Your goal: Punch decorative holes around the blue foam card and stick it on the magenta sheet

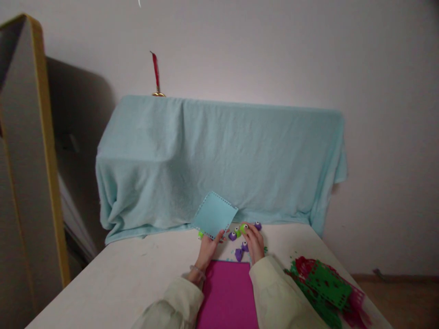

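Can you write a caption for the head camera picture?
Left hand holds blue paper; right hand touches a green punch.

The light is dim, soft and even, with a cool grey cast over the wall [274,50]. A broad dark shadow falls behind the panel [30,151] at the left. No glare shows anywhere. The corners darken slightly, and straight lines bow near the edges. Detail is soft and a little grainy; the small punches [240,235] at the desk's far edge blur together.
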Available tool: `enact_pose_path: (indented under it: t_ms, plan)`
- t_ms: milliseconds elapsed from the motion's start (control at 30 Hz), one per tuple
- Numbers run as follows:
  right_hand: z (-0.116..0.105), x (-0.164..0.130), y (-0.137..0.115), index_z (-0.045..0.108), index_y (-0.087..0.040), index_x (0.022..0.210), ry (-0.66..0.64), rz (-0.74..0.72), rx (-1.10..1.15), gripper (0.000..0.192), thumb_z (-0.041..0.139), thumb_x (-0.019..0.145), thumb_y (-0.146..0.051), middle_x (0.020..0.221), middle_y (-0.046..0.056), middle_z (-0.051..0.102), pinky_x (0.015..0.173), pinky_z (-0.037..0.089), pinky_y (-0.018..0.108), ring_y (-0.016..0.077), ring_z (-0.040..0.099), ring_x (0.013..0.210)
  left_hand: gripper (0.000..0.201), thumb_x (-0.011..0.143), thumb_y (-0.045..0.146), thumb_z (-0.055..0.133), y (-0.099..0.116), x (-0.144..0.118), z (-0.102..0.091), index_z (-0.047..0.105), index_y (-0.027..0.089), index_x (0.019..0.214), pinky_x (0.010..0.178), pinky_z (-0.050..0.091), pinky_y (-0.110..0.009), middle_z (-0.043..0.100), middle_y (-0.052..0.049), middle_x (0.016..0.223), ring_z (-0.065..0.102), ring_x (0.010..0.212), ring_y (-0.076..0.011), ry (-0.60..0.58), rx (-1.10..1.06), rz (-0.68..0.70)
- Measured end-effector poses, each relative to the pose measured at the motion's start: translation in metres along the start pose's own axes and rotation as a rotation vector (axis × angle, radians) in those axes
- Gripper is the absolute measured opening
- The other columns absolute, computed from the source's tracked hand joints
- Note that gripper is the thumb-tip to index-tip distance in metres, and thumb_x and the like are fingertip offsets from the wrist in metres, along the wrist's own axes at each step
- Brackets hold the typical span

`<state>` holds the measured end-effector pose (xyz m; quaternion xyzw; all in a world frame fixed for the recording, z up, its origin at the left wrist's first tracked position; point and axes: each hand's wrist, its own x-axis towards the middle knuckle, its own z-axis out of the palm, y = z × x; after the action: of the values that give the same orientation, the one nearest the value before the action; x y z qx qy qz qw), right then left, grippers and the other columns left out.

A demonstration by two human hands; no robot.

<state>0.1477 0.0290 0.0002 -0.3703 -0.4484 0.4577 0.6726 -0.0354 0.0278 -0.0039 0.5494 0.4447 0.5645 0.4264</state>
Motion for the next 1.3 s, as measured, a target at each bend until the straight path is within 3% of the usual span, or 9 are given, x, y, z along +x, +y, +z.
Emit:
enact_pose_path:
  t_ms: [167,433,700,967,1300]
  plan:
    - [0.004,0.002,-0.001,0.067,-0.021,0.096,-0.04,0.159,0.285,0.026,0.069,0.074,-0.036,0.105,0.008,0.068,0.086,0.053,0.041,0.0245,0.064,0.1,0.048,0.078,0.056,0.059,0.01,-0.006,0.006,0.066,0.011,0.092,0.065,0.05,-0.03,0.072,-0.013,0.083,0.065,0.065,-0.0201,-0.044,0.01,0.001]
    - [0.003,0.003,-0.003,0.064,-0.021,0.104,-0.077,0.206,0.178,0.038,0.069,0.073,-0.043,0.101,0.008,0.069,0.07,0.054,0.037,0.0247,0.067,0.088,0.051,0.085,0.058,0.049,0.014,-0.01,0.005,0.068,0.013,0.071,0.071,0.046,-0.031,0.068,-0.01,0.064,0.061,0.064,-0.0197,-0.078,0.044,0.018]
    - [0.011,-0.005,-0.008,0.064,-0.021,0.107,-0.144,0.183,0.245,0.04,0.074,0.069,-0.029,0.107,0.008,0.067,0.092,0.047,0.039,0.0228,0.063,0.1,0.048,0.084,0.057,0.052,0.005,-0.006,0.005,0.067,0.012,0.077,0.067,0.046,-0.03,0.065,-0.007,0.063,0.058,0.06,-0.0177,-0.15,-0.086,-0.016]
    - [0.015,-0.009,-0.015,0.065,-0.021,0.104,-0.206,0.227,0.259,0.043,0.079,0.063,-0.026,0.104,0.007,0.069,0.093,0.045,0.038,0.0233,0.064,0.096,0.05,0.079,0.06,0.056,0.002,-0.003,0.004,0.063,0.013,0.063,0.066,0.044,-0.029,0.062,-0.006,0.057,0.057,0.057,-0.0175,-0.088,-0.041,-0.015]
    - [0.016,-0.012,-0.016,0.063,-0.022,0.103,-0.265,0.191,0.276,0.04,0.078,0.065,-0.021,0.106,0.006,0.067,0.093,0.046,0.044,0.026,0.061,0.102,0.047,0.083,0.055,0.053,-0.001,-0.005,0.005,0.062,0.013,0.065,0.063,0.044,-0.029,0.061,-0.005,0.058,0.056,0.056,-0.0166,-0.087,-0.023,0.033]
